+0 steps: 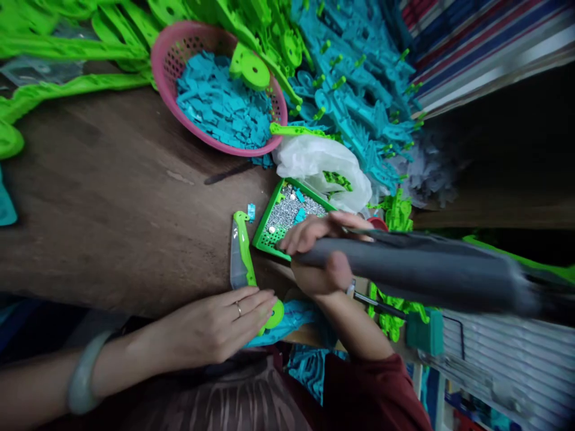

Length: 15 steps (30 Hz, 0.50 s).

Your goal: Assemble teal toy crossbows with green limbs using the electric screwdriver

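Observation:
My left hand [220, 326] lies over a bright green plastic arm [244, 242] with a clear blade-like strip along its side. Its fingers are together and cover the lower part of the arm; a round green end [275, 313] shows past the fingertips. My right hand [309, 278] is closed around a thick dark grey electric screwdriver [417, 272], blurred, with thumb and fingers on either side. The fingertips hang over the near corner of a green tray [268, 218] of small silvery screws. A small blue piece [251, 212] sits by the arm's tip.
A pink basket [168, 111] of flat blue pieces stands at the back. Beside it are a white plastic bag [309, 157] with green parts and piles of blue parts [354, 84] and green parts [121, 36]. A metal rod with a black handle [389, 308] lies at right.

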{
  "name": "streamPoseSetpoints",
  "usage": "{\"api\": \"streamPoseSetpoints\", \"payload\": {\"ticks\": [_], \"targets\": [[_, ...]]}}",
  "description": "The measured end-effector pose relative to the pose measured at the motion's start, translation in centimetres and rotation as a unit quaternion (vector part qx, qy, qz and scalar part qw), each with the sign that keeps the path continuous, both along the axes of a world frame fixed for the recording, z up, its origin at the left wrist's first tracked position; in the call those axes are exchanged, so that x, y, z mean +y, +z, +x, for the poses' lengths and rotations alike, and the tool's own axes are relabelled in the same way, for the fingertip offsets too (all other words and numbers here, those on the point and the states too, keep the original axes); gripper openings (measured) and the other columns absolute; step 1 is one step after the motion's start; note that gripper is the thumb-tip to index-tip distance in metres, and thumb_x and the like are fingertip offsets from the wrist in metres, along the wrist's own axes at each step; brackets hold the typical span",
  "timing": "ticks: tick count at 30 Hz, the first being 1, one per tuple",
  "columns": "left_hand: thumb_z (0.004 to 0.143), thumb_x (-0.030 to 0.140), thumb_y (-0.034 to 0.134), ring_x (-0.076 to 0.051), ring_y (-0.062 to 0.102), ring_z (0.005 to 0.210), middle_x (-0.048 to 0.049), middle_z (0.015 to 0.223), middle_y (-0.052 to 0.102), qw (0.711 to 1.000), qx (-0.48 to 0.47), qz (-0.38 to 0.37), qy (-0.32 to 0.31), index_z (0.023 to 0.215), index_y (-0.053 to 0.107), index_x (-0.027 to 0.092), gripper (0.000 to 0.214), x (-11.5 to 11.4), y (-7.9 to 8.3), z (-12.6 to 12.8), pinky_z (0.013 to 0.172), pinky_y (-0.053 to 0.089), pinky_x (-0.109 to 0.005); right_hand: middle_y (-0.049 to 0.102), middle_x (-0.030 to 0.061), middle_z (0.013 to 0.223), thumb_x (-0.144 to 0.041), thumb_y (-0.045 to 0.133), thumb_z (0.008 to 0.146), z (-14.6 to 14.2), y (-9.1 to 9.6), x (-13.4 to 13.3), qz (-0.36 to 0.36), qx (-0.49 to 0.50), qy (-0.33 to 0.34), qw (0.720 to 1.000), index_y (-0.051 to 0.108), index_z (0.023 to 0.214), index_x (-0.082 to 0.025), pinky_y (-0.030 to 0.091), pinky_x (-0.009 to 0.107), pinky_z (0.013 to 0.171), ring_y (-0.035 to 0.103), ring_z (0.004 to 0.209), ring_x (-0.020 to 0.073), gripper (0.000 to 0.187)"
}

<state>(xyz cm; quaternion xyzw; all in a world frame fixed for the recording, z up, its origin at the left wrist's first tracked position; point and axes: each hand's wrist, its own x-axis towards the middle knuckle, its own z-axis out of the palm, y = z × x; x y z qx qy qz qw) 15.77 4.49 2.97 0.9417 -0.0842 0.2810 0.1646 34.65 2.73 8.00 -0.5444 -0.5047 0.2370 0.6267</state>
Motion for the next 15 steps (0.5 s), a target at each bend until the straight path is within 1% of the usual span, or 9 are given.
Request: {"api": "streamPoseSetpoints", "payload": {"ticks": [1,2,3,5,7,9,12,13,15], "targets": [[0.098,0.013,0.048,-0.024,0.063,0.125,-0.0141,0.132,0.069,1.0,0.002,0.003,0.006,0.126,0.067,0.007,0.034,-0.1,0.0,-0.1,0.115,0.046,-0.037,0.043,-0.0063,0.062,-0.055,0.049,0.092,-0.5,0.9,-0.5,0.045,0.03,0.0,0.999,0.05,0.113,-0.035,0.051,0.028,0.046,0.05,0.049,0.0142,0.029],[0.098,0.014,0.048,-0.024,0.062,0.127,-0.014,0.133,0.069,1.0,-0.001,0.005,0.01,0.125,0.067,0.007,0.034,-0.2,0.1,-0.1,0.116,0.045,-0.036,0.046,-0.0061,0.063,-0.048,0.054,0.091,-1.1,1.7,-0.9,0.076,0.059,0.003,0.995,0.05,0.116,-0.035,0.053,0.029,0.047,0.052,0.051,0.0143,0.028],[0.099,0.015,0.048,-0.023,0.062,0.128,-0.0138,0.134,0.068,1.0,-0.006,0.008,0.013,0.125,0.067,0.008,0.033,-0.3,0.1,-0.1,0.117,0.044,-0.036,0.049,-0.0058,0.065,-0.043,0.058,0.09,-1.7,2.3,-1.4,0.085,0.08,0.012,0.993,0.05,0.119,-0.035,0.054,0.03,0.048,0.055,0.052,0.0149,0.031],[0.099,0.017,0.049,-0.022,0.061,0.129,-0.013,0.134,0.068,1.0,-0.016,0.012,0.015,0.123,0.068,0.009,0.032,-0.3,0.1,-0.1,0.119,0.042,-0.035,0.052,-0.0058,0.066,-0.04,0.061,0.089,-2.7,2.8,-2.0,0.058,0.092,0.047,0.993,0.049,0.123,-0.034,0.056,0.032,0.049,0.057,0.054,0.0161,0.036],[0.099,0.019,0.05,-0.022,0.061,0.129,-0.0122,0.133,0.069,1.0,-0.016,0.021,0.016,0.122,0.068,0.011,0.031,-0.2,0.2,-0.1,0.12,0.042,-0.035,0.051,-0.0068,0.064,-0.04,0.06,0.09,-3.5,2.4,-2.3,0.047,0.094,0.062,0.993,0.05,0.122,-0.033,0.055,0.032,0.047,0.057,0.052,0.0158,0.035],[0.098,0.02,0.052,-0.023,0.06,0.13,-0.0111,0.133,0.069,0.999,-0.009,0.03,0.011,0.124,0.068,0.011,0.031,-0.1,0.3,0.0,0.12,0.042,-0.035,0.049,-0.008,0.062,-0.042,0.061,0.09,-4.1,1.6,-2.2,0.038,0.094,0.042,0.994,0.05,0.12,-0.034,0.052,0.029,0.044,0.054,0.048,0.0146,0.033],[0.098,0.018,0.051,-0.023,0.058,0.131,-0.0089,0.131,0.069,0.999,-0.001,0.039,0.002,0.125,0.067,0.012,0.032,0.0,0.2,0.0,0.119,0.042,-0.037,0.047,-0.0092,0.06,-0.043,0.062,0.091,-4.6,0.2,-2.0,0.059,0.083,0.01,0.995,0.051,0.118,-0.033,0.046,0.025,0.038,0.049,0.043,0.012,0.031],[0.098,0.017,0.049,-0.023,0.059,0.13,-0.0083,0.129,0.07,0.999,-0.003,0.033,0.001,0.122,0.068,0.013,0.031,0.0,0.1,0.0,0.12,0.042,-0.037,0.048,-0.0092,0.06,-0.043,0.063,0.091,-4.7,-0.2,-1.9,0.07,0.079,0.015,0.994,0.051,0.118,-0.033,0.045,0.024,0.037,0.049,0.042,0.0113,0.031],[0.097,0.012,0.046,-0.022,0.06,0.126,-0.0074,0.123,0.072,1.0,-0.009,0.017,0.0,0.113,0.07,0.015,0.029,0.0,-0.1,-0.1,0.121,0.04,-0.038,0.05,-0.0085,0.059,-0.043,0.063,0.091,-4.8,-1.0,-1.9,0.069,0.07,0.043,0.994,0.052,0.115,-0.031,0.045,0.023,0.036,0.051,0.041,0.0112,0.029]]}}
